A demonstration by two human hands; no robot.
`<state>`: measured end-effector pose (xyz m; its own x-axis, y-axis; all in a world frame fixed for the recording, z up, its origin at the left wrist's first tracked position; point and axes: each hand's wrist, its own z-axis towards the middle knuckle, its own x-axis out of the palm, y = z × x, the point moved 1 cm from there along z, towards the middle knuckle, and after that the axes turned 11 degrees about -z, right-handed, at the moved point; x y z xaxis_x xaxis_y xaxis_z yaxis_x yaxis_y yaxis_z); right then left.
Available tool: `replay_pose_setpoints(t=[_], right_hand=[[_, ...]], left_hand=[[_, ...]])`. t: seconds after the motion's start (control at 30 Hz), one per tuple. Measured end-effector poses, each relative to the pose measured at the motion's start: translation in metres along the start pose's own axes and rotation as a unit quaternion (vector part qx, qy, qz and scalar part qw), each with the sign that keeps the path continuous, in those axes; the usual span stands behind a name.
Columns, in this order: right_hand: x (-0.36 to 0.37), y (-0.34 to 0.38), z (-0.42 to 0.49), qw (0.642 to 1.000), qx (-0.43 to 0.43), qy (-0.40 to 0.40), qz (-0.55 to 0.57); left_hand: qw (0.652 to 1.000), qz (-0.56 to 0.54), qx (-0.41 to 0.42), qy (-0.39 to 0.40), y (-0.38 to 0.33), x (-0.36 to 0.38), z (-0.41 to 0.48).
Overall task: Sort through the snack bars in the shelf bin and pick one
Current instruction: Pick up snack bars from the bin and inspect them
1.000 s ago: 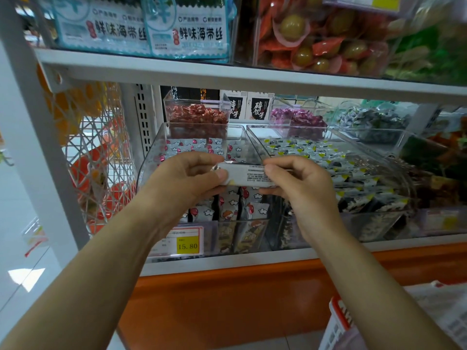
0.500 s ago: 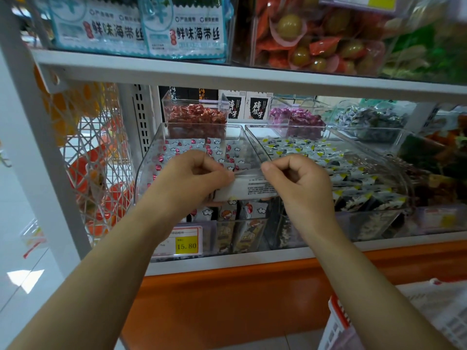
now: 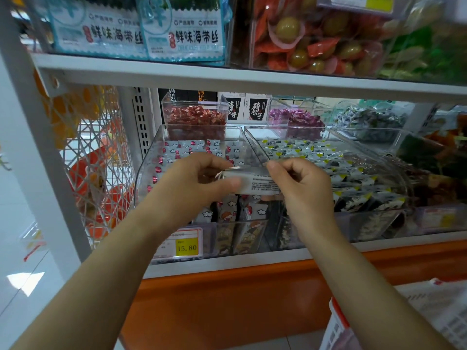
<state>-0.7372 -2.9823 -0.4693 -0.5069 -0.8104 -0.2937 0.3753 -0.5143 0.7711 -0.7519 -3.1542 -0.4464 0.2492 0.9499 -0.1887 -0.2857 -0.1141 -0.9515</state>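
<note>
Two hands are raised in front of the middle shelf, and one snack bar point(image 3: 257, 184) is held between them. The bar is kept roughly level, with a white wrapper face and small dark print turned toward the camera. Its left end is pinched by the left hand point(image 3: 192, 183), with the thumb on the near face and the curled fingers point(image 3: 212, 160) behind. Its right end is pinched by the curled fingers point(image 3: 275, 170) of the right hand point(image 3: 303, 188). The bar is positioned over the front part of the clear shelf bin point(image 3: 149, 168), just above the packs that stand upright at the bin's front wall. The bin is filled with white packs marked with red dots and cloud shapes. A neighbouring clear bin point(image 3: 374, 223), touching it on the right, is filled with packs bearing yellow corners. A price tag point(image 3: 186, 246) reading 15.80 is fixed at the shelf edge below the left wrist. Behind the bins, a small clear box of red sweets point(image 3: 194, 117) and a second box of purple sweets point(image 3: 295, 120) are set. Blue-and-white packets point(image 3: 184, 29) are stocked on the upper shelf point(image 3: 227, 77).
</note>
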Motion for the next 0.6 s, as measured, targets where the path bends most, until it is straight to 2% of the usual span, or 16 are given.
replay_pose_setpoints(t=[0.07, 0.13, 0.2, 0.27, 0.43, 0.5, 0.6], right_hand=[[0.0, 0.0, 0.001, 0.998, 0.018, 0.03, 0.06], [0.0, -0.001, 0.002, 0.989, 0.027, 0.094, 0.115], [0.0, -0.001, 0.003, 0.99, -0.003, 0.119, 0.076], [0.0, 0.001, 0.005, 0.994, -0.011, 0.096, 0.061], [-0.01, -0.008, 0.02, 0.989, 0.083, -0.065, 0.103], [-0.011, -0.013, 0.026, 0.983, 0.111, -0.095, 0.115], [-0.008, -0.017, 0.03, 0.98, 0.123, -0.104, 0.113]], left_hand=[[0.999, 0.028, 0.016, -0.009, 0.002, 0.0, 0.001], [0.998, -0.015, 0.025, -0.047, 0.002, -0.001, 0.004], [0.994, -0.079, 0.025, -0.073, 0.002, 0.001, 0.007], [0.991, -0.081, 0.038, -0.096, 0.002, 0.004, 0.009], [0.972, 0.121, 0.077, -0.186, 0.01, -0.004, 0.023], [0.964, 0.202, 0.079, -0.156, 0.015, -0.006, 0.033], [0.95, 0.306, 0.042, -0.056, 0.024, 0.001, 0.054]])
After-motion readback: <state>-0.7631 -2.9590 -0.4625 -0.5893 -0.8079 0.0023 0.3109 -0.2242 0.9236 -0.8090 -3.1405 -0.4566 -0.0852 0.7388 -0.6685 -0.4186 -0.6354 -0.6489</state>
